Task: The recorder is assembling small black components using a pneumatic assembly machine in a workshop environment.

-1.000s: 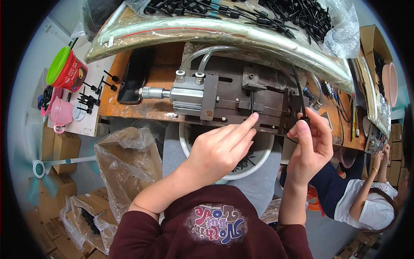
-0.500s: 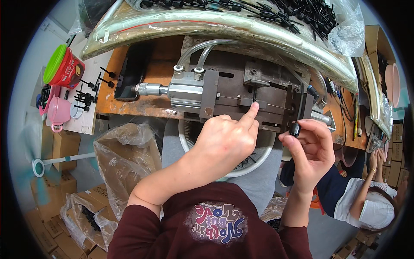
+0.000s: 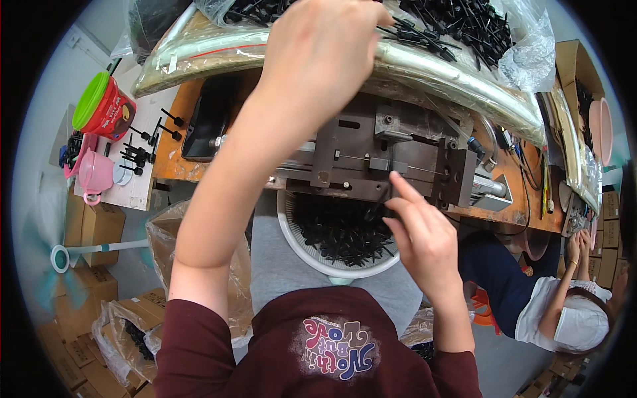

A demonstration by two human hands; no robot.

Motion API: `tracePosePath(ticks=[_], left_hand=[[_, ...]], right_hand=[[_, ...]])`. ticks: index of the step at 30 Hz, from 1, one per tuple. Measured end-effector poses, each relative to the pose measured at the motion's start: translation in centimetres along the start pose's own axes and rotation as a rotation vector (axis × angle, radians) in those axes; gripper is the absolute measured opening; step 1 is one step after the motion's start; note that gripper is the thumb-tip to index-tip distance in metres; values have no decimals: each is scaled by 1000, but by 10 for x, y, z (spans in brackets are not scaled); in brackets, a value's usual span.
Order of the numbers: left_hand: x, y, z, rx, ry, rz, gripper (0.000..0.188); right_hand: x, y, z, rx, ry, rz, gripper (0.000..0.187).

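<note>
My left hand (image 3: 325, 50) is stretched across the bench to the pile of black stemmed plastic parts (image 3: 474, 33). Its back faces me, so most of the fingers are hidden and I cannot tell whether a part is between them. At the dark metal fixture (image 3: 345, 149), my right hand (image 3: 424, 235) has its index fingertip just below the small central block (image 3: 388, 164), with thumb and fingers apart. A blurred black part (image 3: 377, 204) shows beside those fingertips, above a white basket (image 3: 290, 240) of similar black parts on my lap.
A plastic-wrapped padded edge (image 3: 458, 73) runs between the fixture and the pile. At the left are a red tub (image 3: 113, 113), a pink cup (image 3: 96, 174), several loose black parts and a dark phone (image 3: 202, 132). Another person (image 3: 557, 308) works at the right.
My left hand has left the fixture and gone up to the pile. My right hand has moved left to the central block; the black piece in its fingertips no longer shows there.
</note>
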State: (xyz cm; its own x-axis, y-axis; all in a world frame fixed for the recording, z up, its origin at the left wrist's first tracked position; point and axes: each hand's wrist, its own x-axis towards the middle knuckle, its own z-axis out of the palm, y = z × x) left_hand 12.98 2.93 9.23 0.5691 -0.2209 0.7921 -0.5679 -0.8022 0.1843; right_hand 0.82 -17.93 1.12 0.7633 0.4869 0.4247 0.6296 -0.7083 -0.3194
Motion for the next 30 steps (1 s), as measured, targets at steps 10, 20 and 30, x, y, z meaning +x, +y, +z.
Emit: tracePosePath(ticks=[10,20,30], left_hand=[[52,-56,54,235,-380,87,10],[57,-67,37,159,-375,259,6],[62,-53,-5,-443,-111,-275,14]], right_hand=[[10,0,5,-160,-36,-76,19],[25,4,-14,65,-42,-9,23],[148,57,-48,-145,345,-50,25]])
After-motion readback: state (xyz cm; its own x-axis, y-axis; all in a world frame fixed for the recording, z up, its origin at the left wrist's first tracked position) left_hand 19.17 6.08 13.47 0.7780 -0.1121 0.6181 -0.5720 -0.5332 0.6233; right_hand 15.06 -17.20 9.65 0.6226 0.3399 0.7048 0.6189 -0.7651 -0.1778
